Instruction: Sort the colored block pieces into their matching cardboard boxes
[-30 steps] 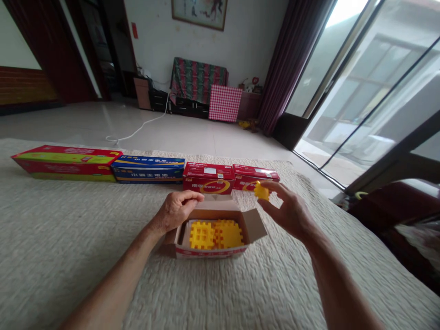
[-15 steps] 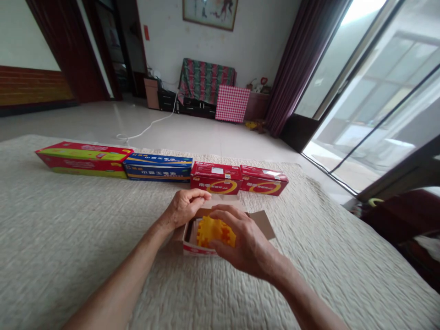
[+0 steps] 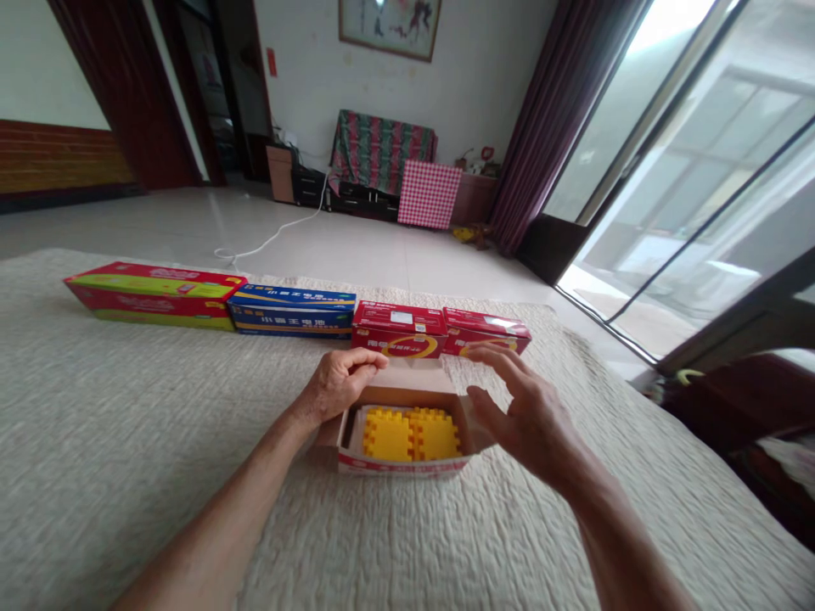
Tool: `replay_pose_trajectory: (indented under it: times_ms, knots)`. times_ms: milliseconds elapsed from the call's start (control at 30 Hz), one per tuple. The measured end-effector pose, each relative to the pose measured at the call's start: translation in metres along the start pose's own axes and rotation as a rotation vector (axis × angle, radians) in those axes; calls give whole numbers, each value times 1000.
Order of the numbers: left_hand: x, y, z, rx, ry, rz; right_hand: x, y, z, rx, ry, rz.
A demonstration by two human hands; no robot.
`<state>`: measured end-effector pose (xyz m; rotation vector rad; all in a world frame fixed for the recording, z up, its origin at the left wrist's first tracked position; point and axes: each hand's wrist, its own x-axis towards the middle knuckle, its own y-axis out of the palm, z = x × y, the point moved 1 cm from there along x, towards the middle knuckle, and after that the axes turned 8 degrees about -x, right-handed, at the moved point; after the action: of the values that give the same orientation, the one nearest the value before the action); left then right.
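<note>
An open cardboard box point(image 3: 401, 466) with a red and white front lies on the quilted cover, its flaps folded outward. Yellow square plastic pieces point(image 3: 388, 434) with toothed edges lie side by side inside it. My left hand point(image 3: 340, 386) is closed at the box's back left corner, thumb and forefinger pinching the left edge of the raised lid flap point(image 3: 411, 373). On the right, my right hand point(image 3: 525, 412) hovers by the right flap with thumb and fingers spread, holding nothing. Whether it touches that flap I cannot tell.
Behind the open box stands a row of closed boxes: a long red-and-green one point(image 3: 156, 297), a blue one point(image 3: 293, 311) and two red ones, a left point(image 3: 399, 327) and a right point(image 3: 484, 329). All rest on the beige quilted cover point(image 3: 191, 441). A white cable point(image 3: 273, 231) crosses the floor beyond.
My right hand has come off the yellow pieces and moved right, opening its fingers. The pieces now lie flat and uncovered in the box. My left hand has stayed at the flap.
</note>
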<state>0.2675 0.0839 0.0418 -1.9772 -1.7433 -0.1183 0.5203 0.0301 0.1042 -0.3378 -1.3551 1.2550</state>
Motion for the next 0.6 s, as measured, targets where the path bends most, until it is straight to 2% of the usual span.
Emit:
replay_pose_trajectory:
  times_ms: [133, 267, 333, 400, 500, 600]
  knots:
    - [3, -10, -4, -2, 48, -70, -2, 20, -23, 187, 152, -97]
    - [8, -28, 1, -112, 36, -224, -12, 41, -42, 608, 474, -271]
    - [5, -37, 10, -234, -61, -424, -21, 51, -49, 865, 671, -380]
    - [-6, -43, 22, -449, -274, -666, -31, 60, -50, 1076, 804, -437]
    - [-31, -40, 33, -538, -373, -759, -44, 70, -43, 1226, 836, -419]
    - [-56, -28, 32, -643, -426, -740, -54, 75, -26, 1227, 782, -374]
